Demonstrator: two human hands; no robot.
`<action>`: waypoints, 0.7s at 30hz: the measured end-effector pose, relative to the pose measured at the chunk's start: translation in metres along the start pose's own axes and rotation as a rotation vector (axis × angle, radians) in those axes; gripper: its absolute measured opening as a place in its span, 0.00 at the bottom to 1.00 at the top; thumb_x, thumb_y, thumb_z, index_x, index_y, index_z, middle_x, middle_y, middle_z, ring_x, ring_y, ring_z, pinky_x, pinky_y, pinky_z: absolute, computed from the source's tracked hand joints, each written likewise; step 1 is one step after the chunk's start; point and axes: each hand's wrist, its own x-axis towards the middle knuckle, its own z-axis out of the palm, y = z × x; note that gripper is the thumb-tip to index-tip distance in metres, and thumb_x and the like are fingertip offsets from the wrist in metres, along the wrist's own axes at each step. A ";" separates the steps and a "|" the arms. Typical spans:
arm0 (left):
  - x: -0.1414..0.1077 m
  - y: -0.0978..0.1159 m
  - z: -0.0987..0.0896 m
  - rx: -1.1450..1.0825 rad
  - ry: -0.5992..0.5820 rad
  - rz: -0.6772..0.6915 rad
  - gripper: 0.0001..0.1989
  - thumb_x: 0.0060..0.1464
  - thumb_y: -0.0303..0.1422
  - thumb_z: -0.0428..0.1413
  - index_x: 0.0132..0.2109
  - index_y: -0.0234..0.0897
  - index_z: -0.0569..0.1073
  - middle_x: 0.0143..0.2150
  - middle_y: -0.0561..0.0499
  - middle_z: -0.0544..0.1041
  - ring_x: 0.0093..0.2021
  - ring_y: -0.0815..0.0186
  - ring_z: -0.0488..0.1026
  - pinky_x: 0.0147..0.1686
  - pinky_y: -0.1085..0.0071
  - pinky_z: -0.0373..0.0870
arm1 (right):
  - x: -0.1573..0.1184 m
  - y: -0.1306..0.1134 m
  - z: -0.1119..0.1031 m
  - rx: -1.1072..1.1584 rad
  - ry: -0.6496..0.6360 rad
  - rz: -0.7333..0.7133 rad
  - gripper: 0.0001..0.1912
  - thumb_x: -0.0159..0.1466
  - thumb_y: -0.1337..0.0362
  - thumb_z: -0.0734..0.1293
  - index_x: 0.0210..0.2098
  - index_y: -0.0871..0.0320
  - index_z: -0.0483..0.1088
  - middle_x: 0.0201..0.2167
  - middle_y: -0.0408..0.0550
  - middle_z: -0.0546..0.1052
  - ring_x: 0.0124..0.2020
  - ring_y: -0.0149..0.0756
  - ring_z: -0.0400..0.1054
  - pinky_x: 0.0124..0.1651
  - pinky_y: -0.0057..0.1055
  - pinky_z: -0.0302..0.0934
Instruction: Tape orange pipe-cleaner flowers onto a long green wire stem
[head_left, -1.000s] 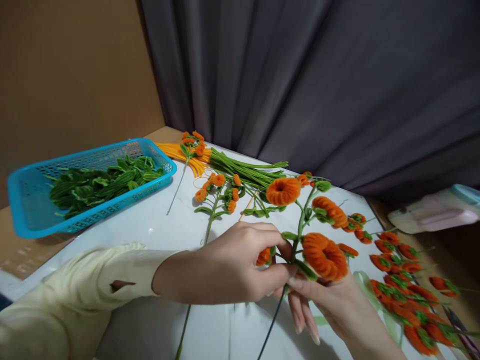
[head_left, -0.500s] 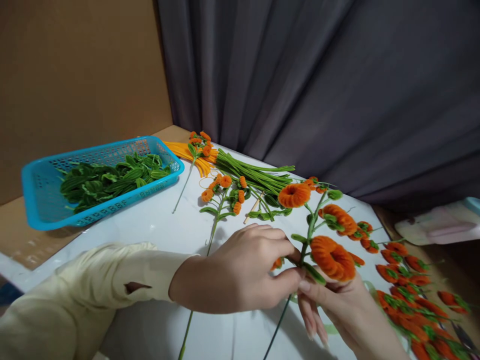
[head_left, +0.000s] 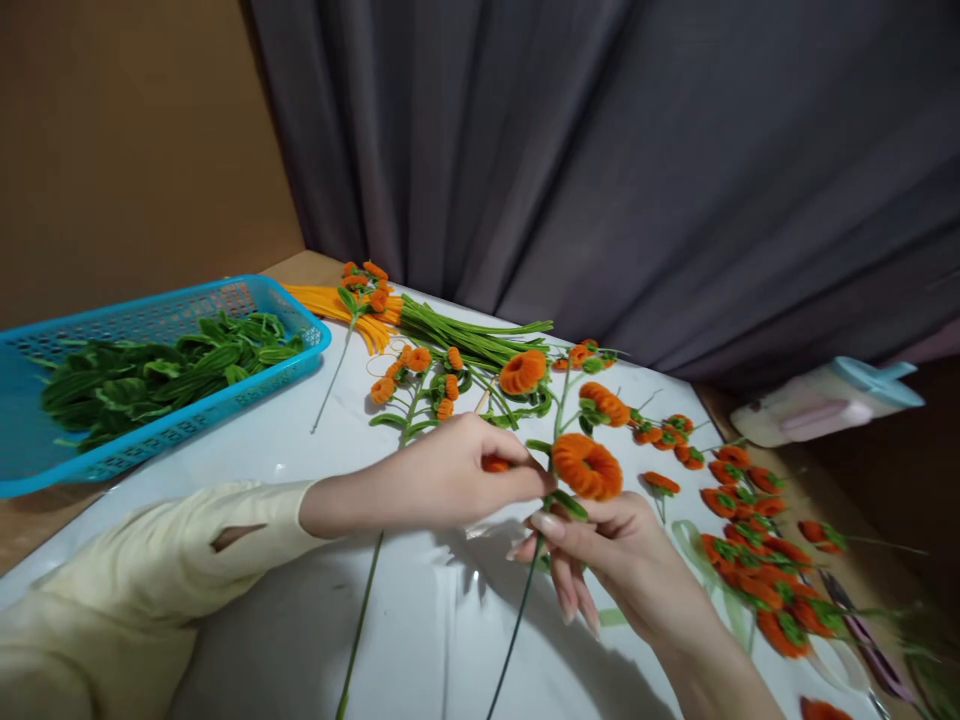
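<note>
A fuzzy pipe-cleaner flower stem with orange ring-shaped blooms and small green leaves stands tilted between my hands. My right hand pinches it between thumb and forefinger just under the lowest leaf, its other fingers loosely curled. From the other side, my left hand closes thumb and fingertips on the same stem slightly higher. An orange bloom hangs over the right fingers, and another orange bloom partly shows behind the left hand. Beneath the left wrist, a second flower stem lies on the white tabletop.
At left sits a blue basket of green leaves. Behind lie orange and green pipe cleaners and a small finished flower. Loose orange blooms, scissors and green ribbon are at right, with a lidded cup farther back.
The view has shifted right, so the scene sits farther left and more of the cup and scissors shows. My left hand has turned, its fingers now pinching the stem more narrowly. The right grip remains.
</note>
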 end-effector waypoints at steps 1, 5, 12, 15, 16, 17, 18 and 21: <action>0.002 0.000 -0.002 -0.002 -0.028 -0.016 0.15 0.53 0.35 0.50 0.21 0.34 0.66 0.22 0.55 0.64 0.25 0.71 0.60 0.25 0.75 0.56 | 0.001 0.001 0.000 0.009 0.002 -0.014 0.17 0.56 0.56 0.71 0.25 0.67 0.77 0.11 0.48 0.73 0.09 0.26 0.62 0.12 0.21 0.54; 0.007 -0.001 -0.009 0.000 -0.099 -0.057 0.16 0.53 0.36 0.49 0.21 0.34 0.62 0.22 0.57 0.59 0.24 0.72 0.55 0.23 0.74 0.51 | 0.002 0.003 -0.001 0.040 0.005 -0.044 0.15 0.56 0.58 0.71 0.23 0.67 0.76 0.12 0.47 0.73 0.09 0.24 0.61 0.12 0.19 0.53; 0.010 0.000 -0.017 0.059 -0.136 -0.035 0.14 0.54 0.40 0.51 0.34 0.33 0.75 0.26 0.55 0.67 0.27 0.71 0.61 0.26 0.76 0.57 | 0.002 0.002 -0.001 0.058 0.002 -0.044 0.16 0.56 0.57 0.70 0.24 0.66 0.76 0.11 0.45 0.72 0.09 0.24 0.60 0.12 0.20 0.53; 0.013 -0.005 -0.011 -0.086 -0.124 -0.058 0.13 0.52 0.38 0.54 0.39 0.33 0.76 0.32 0.52 0.74 0.32 0.68 0.67 0.32 0.74 0.62 | 0.003 0.002 0.001 0.078 0.002 -0.041 0.16 0.55 0.57 0.71 0.20 0.64 0.75 0.12 0.47 0.74 0.09 0.24 0.60 0.12 0.20 0.51; 0.014 -0.007 -0.007 -0.145 -0.113 -0.068 0.13 0.51 0.37 0.55 0.39 0.33 0.76 0.33 0.51 0.75 0.33 0.67 0.68 0.33 0.74 0.63 | 0.003 0.003 0.001 0.076 0.010 -0.034 0.17 0.55 0.56 0.71 0.19 0.64 0.75 0.12 0.46 0.73 0.08 0.24 0.60 0.12 0.20 0.51; 0.015 -0.010 -0.003 -0.192 -0.094 -0.075 0.12 0.50 0.37 0.56 0.38 0.32 0.76 0.33 0.51 0.75 0.34 0.66 0.68 0.33 0.74 0.63 | 0.003 0.003 0.001 0.070 0.021 -0.024 0.17 0.55 0.56 0.71 0.19 0.64 0.75 0.11 0.46 0.72 0.08 0.24 0.59 0.12 0.20 0.51; 0.016 -0.012 0.001 -0.226 -0.070 -0.080 0.12 0.50 0.36 0.56 0.37 0.32 0.76 0.33 0.51 0.75 0.34 0.66 0.68 0.33 0.74 0.63 | 0.003 0.003 0.001 0.063 0.027 -0.007 0.17 0.55 0.55 0.70 0.21 0.64 0.76 0.10 0.45 0.71 0.08 0.24 0.59 0.12 0.20 0.51; 0.017 -0.016 0.009 -0.266 0.003 -0.080 0.09 0.49 0.35 0.57 0.34 0.32 0.75 0.32 0.51 0.74 0.34 0.67 0.67 0.33 0.74 0.63 | 0.001 0.002 0.001 0.054 0.034 0.057 0.18 0.56 0.52 0.69 0.24 0.64 0.77 0.08 0.43 0.68 0.07 0.23 0.57 0.13 0.20 0.50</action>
